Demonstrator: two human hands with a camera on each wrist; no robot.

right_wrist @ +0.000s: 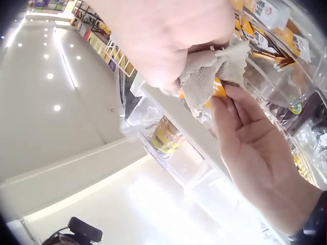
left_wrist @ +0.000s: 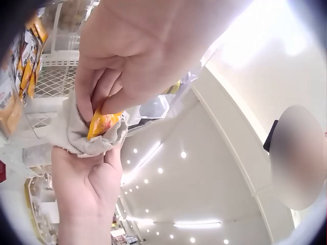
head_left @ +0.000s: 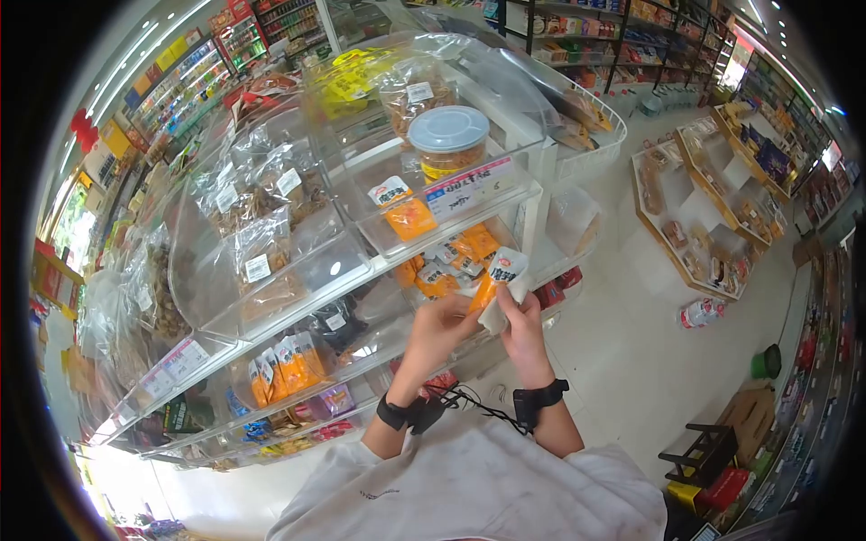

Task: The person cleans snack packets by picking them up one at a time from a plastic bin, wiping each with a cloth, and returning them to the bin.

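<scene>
Left hand (head_left: 438,326) pinches an orange-and-white plastic packet (head_left: 502,268); right hand (head_left: 525,332) grips frayed, pale grey cloth (left_wrist: 69,125) partly around it. Packet located near heaped orange plastic sachets (head_left: 437,283) on the clear plastic display rack (head_left: 316,305).

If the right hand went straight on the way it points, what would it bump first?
Past the cloth and orange packet it holds, the right hand would probably meet the heaped packets, though how far off they are is unclear.
</scene>
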